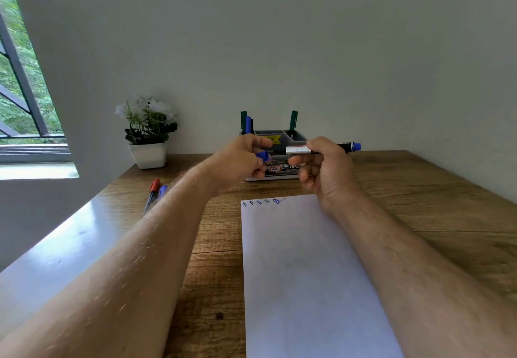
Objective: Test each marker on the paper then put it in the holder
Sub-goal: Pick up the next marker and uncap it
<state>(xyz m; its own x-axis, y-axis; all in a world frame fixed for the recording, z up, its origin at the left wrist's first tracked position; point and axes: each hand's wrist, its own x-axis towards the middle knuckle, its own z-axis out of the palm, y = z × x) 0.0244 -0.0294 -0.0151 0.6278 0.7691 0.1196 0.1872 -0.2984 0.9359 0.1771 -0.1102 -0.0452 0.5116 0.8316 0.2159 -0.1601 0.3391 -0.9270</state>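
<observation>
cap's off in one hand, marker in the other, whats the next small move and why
Probably push the blue cap in the left hand onto the marker held by the right hand: a fresh blue scribble already marks the paper.

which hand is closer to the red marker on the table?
Left. The left hand, pinching a blue cap, is right of the red marker; the right hand is farther right.

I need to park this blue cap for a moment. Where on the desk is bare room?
Bare wood lies right of the paper, toward the wall, and between the paper and the two loose markers. It is crowded ahead, where both hands meet before the holder.
</observation>
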